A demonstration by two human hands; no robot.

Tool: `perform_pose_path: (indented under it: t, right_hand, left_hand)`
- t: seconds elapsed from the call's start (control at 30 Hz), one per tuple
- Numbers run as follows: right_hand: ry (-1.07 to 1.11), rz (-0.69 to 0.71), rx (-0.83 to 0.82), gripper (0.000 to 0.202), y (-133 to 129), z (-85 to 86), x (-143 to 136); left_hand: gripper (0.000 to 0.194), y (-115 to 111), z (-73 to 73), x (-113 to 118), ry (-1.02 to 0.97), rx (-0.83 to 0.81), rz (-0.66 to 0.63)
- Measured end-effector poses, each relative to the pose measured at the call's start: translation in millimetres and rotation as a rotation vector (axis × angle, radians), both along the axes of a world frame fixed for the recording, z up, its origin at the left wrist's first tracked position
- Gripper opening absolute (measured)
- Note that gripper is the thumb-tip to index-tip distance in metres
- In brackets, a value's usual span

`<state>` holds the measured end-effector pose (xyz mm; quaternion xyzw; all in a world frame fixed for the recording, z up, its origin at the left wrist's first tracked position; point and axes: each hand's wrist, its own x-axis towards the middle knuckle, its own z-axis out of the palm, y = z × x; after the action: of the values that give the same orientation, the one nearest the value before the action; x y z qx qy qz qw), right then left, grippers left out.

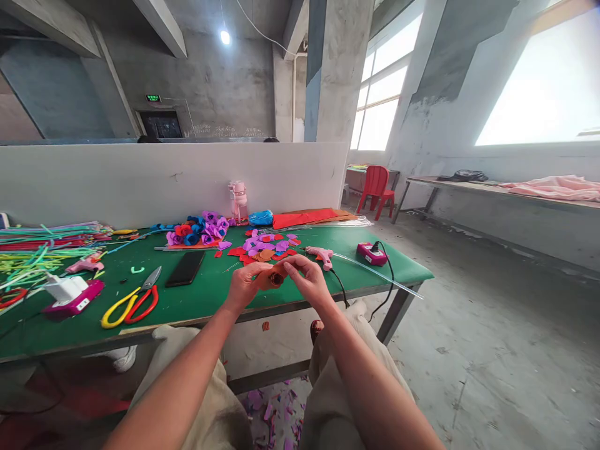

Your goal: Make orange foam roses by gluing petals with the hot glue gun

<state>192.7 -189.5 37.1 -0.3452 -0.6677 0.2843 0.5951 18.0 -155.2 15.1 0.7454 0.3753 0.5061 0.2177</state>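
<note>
Between my two hands, just over the front edge of the green table (300, 284), is a brown rolled flower (275, 279) with a dark centre. My left hand (246, 285) has its fingers closed on the flower's left side. The fingertips of my right hand (304, 277) pinch its upper right edge. Behind the hands lie loose purple, red and orange petals (265, 247). A pink glue gun (322, 255) rests right of the petals. Finished purple, red and blue flowers (199, 230) are heaped farther left.
Scissors (134, 305) and a black phone (186, 269) lie to the left. A power block (372, 253) with a cable is at the right, near clear sticks (379, 275). A pink bottle (238, 203) stands at the back beside red sheets (304, 218).
</note>
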Motion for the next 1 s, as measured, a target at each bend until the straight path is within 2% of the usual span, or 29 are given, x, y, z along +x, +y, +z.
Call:
perform_pose_path:
  t: [0.13, 0.3, 0.43, 0.57, 0.77, 0.87, 1.0]
  right_hand:
    - [-0.102, -0.037, 0.055, 0.026, -4, 6.4, 6]
    - [-0.167, -0.031, 0.085, 0.022, -1, 2.4, 9]
    - [-0.014, -0.063, 0.047, 0.022, 6, -3.3, 10]
    - [0.209, -0.049, -0.089, 0.026, 16, -8.9, 13]
    - [0.359, 0.05, -0.318, 0.034, 18, -16.2, -1]
    - [0.389, 0.167, -0.397, 0.034, 15, -16.2, -13]
    - [0.447, 0.322, -0.482, 0.042, 13, -15.5, -25]
  left_hand:
    - [0.021, -3, 2.6, 1, 0.011, -0.018, -0.023]
    - [0.019, -2, 2.4, 2, 0.005, -0.046, -0.015]
    - [0.015, 7, -5.2, 5, -0.123, -0.138, -0.001]
    - [0.019, 15, -12.4, 10, -0.353, -0.306, -0.026]
    - [0.03, 14, -13.4, 16, -0.459, -0.373, -0.028]
    - [0.028, 16, -16.6, 17, -0.492, -0.352, 0.011]
    - [0.023, 20, -20.2, 14, -0.432, -0.297, 0.095]
